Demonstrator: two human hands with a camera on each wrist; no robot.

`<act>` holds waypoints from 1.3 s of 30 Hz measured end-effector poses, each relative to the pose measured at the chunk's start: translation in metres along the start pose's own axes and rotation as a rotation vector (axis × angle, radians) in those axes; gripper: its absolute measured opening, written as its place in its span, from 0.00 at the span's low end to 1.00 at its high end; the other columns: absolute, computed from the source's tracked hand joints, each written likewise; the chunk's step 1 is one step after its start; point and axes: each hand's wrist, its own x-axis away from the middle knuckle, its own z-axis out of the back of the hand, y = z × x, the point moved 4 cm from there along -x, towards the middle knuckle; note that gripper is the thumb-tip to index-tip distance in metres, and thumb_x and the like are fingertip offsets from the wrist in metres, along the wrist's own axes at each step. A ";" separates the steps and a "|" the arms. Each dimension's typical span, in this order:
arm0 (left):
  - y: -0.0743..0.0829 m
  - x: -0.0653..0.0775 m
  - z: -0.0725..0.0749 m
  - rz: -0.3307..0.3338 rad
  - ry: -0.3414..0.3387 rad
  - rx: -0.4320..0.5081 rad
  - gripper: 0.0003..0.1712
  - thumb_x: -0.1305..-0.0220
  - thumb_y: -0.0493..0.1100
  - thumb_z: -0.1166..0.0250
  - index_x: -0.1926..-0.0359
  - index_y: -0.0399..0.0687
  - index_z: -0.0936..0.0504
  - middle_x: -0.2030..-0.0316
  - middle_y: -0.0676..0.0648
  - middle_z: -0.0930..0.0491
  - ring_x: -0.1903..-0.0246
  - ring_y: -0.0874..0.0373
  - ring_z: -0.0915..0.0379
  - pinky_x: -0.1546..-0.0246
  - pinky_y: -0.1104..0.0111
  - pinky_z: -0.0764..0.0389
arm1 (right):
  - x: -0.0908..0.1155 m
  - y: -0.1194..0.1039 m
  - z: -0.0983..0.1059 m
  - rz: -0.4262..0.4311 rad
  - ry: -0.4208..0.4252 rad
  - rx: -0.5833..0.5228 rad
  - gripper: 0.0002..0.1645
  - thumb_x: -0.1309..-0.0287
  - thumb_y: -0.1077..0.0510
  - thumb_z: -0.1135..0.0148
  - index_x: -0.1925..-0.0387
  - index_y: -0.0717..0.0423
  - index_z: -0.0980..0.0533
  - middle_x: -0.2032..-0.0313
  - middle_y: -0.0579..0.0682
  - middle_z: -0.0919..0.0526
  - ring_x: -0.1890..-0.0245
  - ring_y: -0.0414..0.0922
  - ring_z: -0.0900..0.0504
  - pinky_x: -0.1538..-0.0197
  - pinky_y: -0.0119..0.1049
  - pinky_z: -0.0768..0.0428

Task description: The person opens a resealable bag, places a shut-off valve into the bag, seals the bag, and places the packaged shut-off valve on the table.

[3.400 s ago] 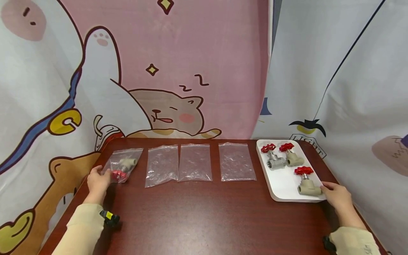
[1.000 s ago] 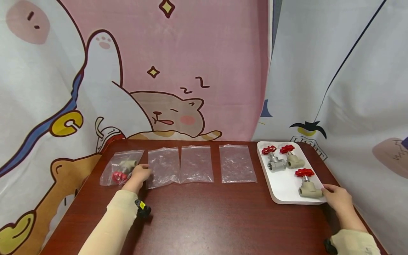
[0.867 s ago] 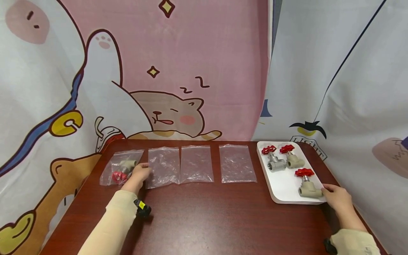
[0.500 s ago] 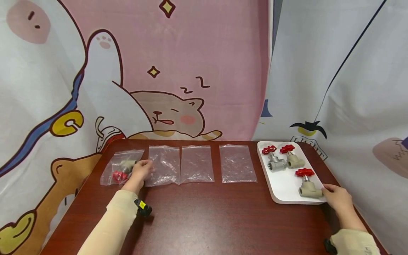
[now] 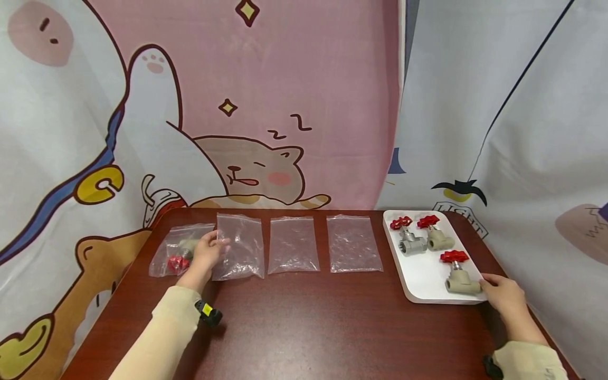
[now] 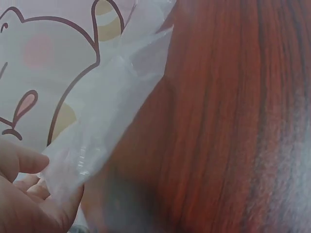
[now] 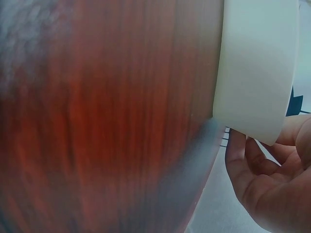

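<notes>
Between thumb and fingers, my left hand (image 5: 207,256) pinches the left edge of a clear zip-lock bag (image 5: 242,248). In the left wrist view that bag (image 6: 107,107) rises slanted from the fingers, its near part over the table. Just left of the hand lies another zip-lock bag (image 5: 161,253) holding a valve with a red handwheel (image 5: 178,263); the hand partly covers it. My right hand (image 5: 504,295) grips the near right corner of a white tray (image 5: 423,287). In the right wrist view its thumb and fingers (image 7: 238,160) close around the tray's end.
On the tray sit a metal valve (image 5: 411,244) and two beige valves (image 5: 439,240), all with red handwheels. Two more clear bags, one in the middle (image 5: 293,245) and one farther right (image 5: 353,245), lie flat on the brown table (image 5: 332,327). A printed curtain (image 5: 342,105) hangs behind.
My left hand has moved from the filled bag on the left to the neighbouring bag. It has now lifted that bag's edge and shifted it slightly left. The right hand stays on the tray.
</notes>
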 end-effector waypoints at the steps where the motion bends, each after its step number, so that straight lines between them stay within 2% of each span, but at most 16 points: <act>1: 0.001 0.001 0.001 -0.015 0.002 -0.013 0.30 0.33 0.29 0.51 0.32 0.32 0.46 0.44 0.31 0.26 0.70 0.70 0.24 0.67 0.77 0.22 | 0.000 0.000 0.000 -0.001 -0.002 0.001 0.27 0.35 0.56 0.55 0.43 0.74 0.35 0.43 0.80 0.39 0.46 0.74 0.37 0.45 0.65 0.36; 10: 0.019 0.009 0.008 -0.135 0.014 -0.078 0.25 0.30 0.32 0.51 0.33 0.34 0.41 0.47 0.33 0.23 0.68 0.72 0.26 0.66 0.79 0.23 | 0.001 0.000 0.001 0.000 -0.007 0.000 0.27 0.34 0.56 0.55 0.43 0.74 0.35 0.42 0.81 0.40 0.46 0.74 0.38 0.45 0.66 0.37; 13: 0.025 0.014 0.008 -0.166 0.019 -0.114 0.24 0.30 0.32 0.51 0.34 0.36 0.40 0.48 0.32 0.24 0.70 0.71 0.27 0.69 0.78 0.25 | 0.001 0.000 0.001 -0.006 -0.010 -0.001 0.27 0.34 0.56 0.55 0.42 0.74 0.36 0.42 0.81 0.40 0.45 0.74 0.38 0.45 0.66 0.37; 19: 0.038 0.024 0.005 -0.230 0.032 -0.126 0.24 0.32 0.30 0.51 0.36 0.36 0.37 0.51 0.29 0.24 0.73 0.70 0.28 0.72 0.78 0.25 | 0.002 0.001 0.000 -0.016 -0.019 -0.006 0.28 0.34 0.55 0.56 0.42 0.74 0.36 0.42 0.81 0.40 0.45 0.74 0.39 0.44 0.66 0.37; 25: 0.052 0.035 -0.002 -0.364 0.016 -0.179 0.17 0.32 0.31 0.48 0.43 0.35 0.29 0.55 0.29 0.21 0.73 0.68 0.26 0.73 0.76 0.25 | 0.002 -0.001 0.000 -0.009 -0.007 -0.011 0.28 0.34 0.55 0.54 0.43 0.75 0.35 0.42 0.80 0.39 0.46 0.73 0.37 0.46 0.65 0.36; 31: 0.061 0.045 -0.007 -0.491 -0.021 -0.171 0.14 0.31 0.37 0.47 0.47 0.37 0.25 0.61 0.32 0.18 0.71 0.65 0.21 0.77 0.72 0.24 | 0.004 -0.002 0.001 -0.005 -0.009 -0.028 0.28 0.33 0.54 0.56 0.43 0.76 0.35 0.42 0.79 0.38 0.46 0.73 0.36 0.46 0.64 0.35; 36: 0.066 0.052 -0.012 -0.566 -0.022 -0.196 0.13 0.31 0.39 0.45 0.50 0.38 0.23 0.65 0.35 0.17 0.71 0.65 0.20 0.69 0.76 0.23 | 0.005 -0.006 0.003 -0.006 -0.002 -0.026 0.30 0.32 0.52 0.61 0.42 0.75 0.36 0.41 0.79 0.39 0.44 0.73 0.38 0.44 0.64 0.37; 39: 0.070 0.058 -0.014 -0.585 -0.015 -0.229 0.13 0.31 0.41 0.45 0.51 0.39 0.22 0.66 0.36 0.16 0.71 0.64 0.20 0.70 0.76 0.24 | 0.008 -0.012 0.005 0.023 0.042 -0.019 0.30 0.32 0.52 0.61 0.42 0.74 0.35 0.42 0.79 0.38 0.45 0.74 0.38 0.45 0.65 0.37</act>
